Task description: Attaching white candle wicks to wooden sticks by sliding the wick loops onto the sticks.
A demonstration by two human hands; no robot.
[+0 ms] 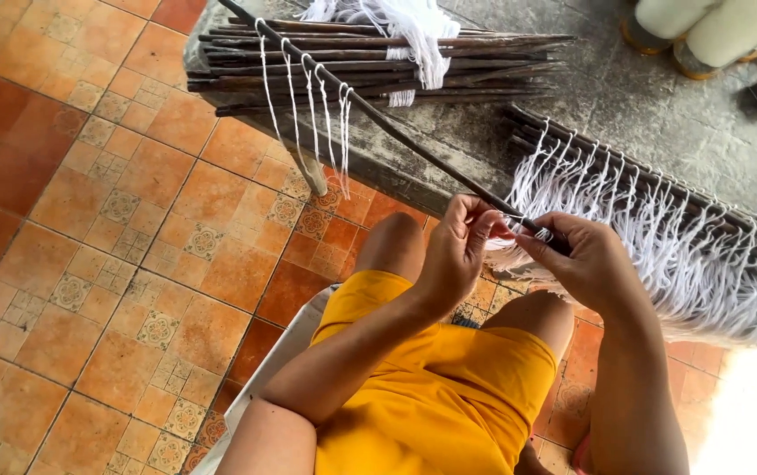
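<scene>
Nearest the camera are the person's bare forearms and a pair of yellow shorts (431,387), with the knees pointing toward a low grey stone ledge (660,114). Just above the knees the two hands meet at the near end of a long dark stick (378,119). The left hand (453,255) has its fingers curled in, with thumb and fingertips pinched together on a strand of white string (544,233) where it meets the stick. The right hand (585,259) is closed around the stick's end, fingers wrapped over it and the thumb pressing near the same strand. From there the stick slants up and away to the left, across the ledge's edge, and several loops of hanging white string (308,114) dangle from its upper half. To the right of the hands, a row of sticks with white fringe (677,237) lies on the ledge, the fringe spilling over the edge. Farther back on the ledge a bundle of dark sticks (378,62) lies stacked, with a bunch of white string (413,31) draped over it. Orange patterned floor tiles (97,229) spread out to the left.
</scene>
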